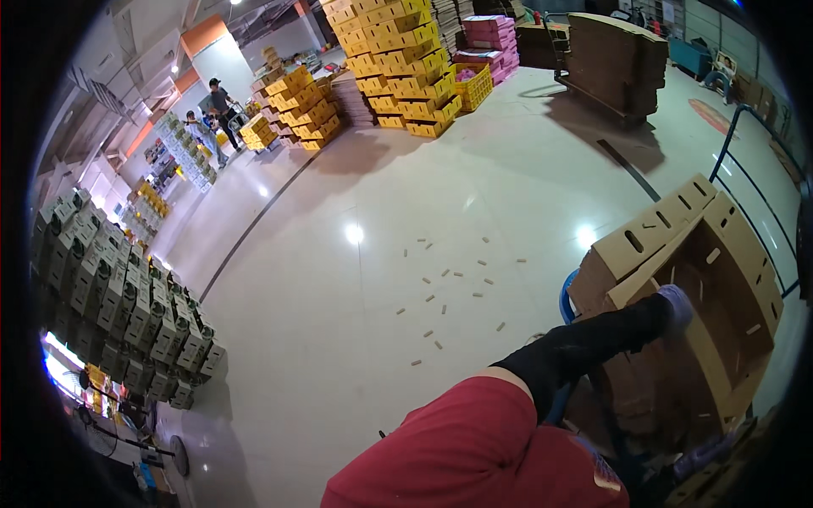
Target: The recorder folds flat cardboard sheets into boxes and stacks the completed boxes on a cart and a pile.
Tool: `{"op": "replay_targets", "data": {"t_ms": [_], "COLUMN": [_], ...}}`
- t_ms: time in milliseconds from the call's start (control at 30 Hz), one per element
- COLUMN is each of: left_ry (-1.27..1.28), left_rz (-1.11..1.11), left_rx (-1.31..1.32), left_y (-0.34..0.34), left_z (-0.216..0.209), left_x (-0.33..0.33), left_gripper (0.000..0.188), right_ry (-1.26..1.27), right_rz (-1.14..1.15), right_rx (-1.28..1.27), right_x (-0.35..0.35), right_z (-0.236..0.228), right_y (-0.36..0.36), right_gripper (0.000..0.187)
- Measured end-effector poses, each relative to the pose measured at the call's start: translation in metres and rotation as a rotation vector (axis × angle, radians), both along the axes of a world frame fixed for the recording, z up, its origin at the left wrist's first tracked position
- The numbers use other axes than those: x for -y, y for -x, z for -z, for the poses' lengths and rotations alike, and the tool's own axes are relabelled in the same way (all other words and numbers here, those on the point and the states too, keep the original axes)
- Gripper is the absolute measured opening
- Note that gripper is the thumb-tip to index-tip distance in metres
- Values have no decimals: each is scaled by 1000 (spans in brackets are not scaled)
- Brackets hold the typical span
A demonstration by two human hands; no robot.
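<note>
While left hand reaches over wall of open brown box, its fingers are not clear; cannot tell if they grip. Right hand, low and dark, also cannot be read. Box sits just beside blue rail, on its left. Walls already stand raised, top is uncovered; closing seems not yet done, more cannot be judged. Opening faces mainly upward; long axis runs roughly along rail. Small pale pieces lie scattered on floor, well left of rail.
</note>
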State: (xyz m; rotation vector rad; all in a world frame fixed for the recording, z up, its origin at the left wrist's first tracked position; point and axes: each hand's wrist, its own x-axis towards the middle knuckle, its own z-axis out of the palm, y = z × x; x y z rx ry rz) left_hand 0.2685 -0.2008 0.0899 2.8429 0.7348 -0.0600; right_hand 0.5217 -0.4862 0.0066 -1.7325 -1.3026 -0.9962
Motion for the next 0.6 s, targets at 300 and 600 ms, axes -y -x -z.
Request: {"op": "replay_targets", "data": {"t_ms": [300,600], "left_ry": [40,34], "left_rz": [-8,-12], "left_rx": [-38,-22], "left_y": [14,15], "left_z": [-29,-30], "left_x": [12,14], "left_gripper": [40,40], "right_ry": [-4,-14], "right_rz": [24,46], "right_rx": [23,9], "right_x": [-3,-4], "right_z": [-5,-1], "right_y": [5,8], "right_gripper": [45,36]}}
